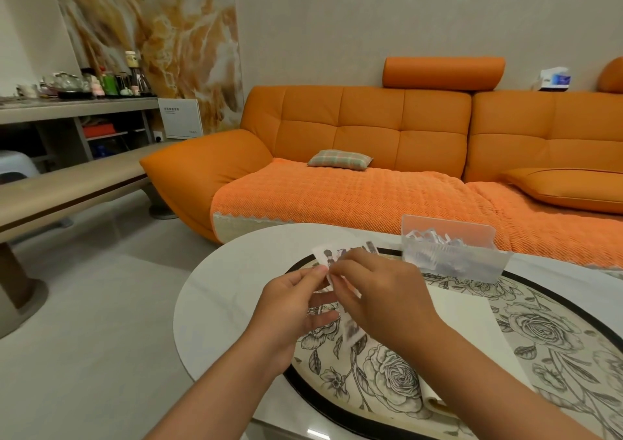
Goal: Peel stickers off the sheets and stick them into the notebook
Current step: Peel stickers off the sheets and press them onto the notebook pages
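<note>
Left hand pinches the sticker sheet over the left edge of the bench; right hand pinches it too, seemingly lifting a sticker (blurred). The notebook page is bare: sticking remains.

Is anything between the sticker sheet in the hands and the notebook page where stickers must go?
Nothing visible. The sticker sheet, pinched by left hand and right hand, hangs left of the bare notebook page; the clear box stands behind it.
</note>
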Action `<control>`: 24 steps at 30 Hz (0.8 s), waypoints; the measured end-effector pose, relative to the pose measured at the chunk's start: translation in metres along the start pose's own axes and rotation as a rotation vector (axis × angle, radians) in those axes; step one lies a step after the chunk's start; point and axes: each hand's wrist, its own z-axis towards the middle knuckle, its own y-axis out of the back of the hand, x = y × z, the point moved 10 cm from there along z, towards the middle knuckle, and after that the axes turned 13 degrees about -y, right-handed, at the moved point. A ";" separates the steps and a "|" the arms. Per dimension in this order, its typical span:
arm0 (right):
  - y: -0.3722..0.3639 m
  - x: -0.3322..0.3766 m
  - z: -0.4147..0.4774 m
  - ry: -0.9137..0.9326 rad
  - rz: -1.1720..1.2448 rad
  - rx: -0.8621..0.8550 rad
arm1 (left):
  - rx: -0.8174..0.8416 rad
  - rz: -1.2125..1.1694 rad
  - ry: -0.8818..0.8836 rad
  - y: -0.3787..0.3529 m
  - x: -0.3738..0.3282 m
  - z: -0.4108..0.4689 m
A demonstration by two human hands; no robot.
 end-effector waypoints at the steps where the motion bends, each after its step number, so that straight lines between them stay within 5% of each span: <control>1: -0.001 -0.001 0.000 0.002 0.004 0.006 | 0.000 -0.021 0.014 -0.001 0.001 0.000; 12: -0.028 -0.054 -0.007 -0.792 0.578 0.365 | -0.006 0.236 -0.172 0.004 -0.017 0.001; 24: -0.030 -0.055 -0.006 -0.974 0.792 0.370 | -0.050 0.328 -0.392 0.002 -0.039 0.002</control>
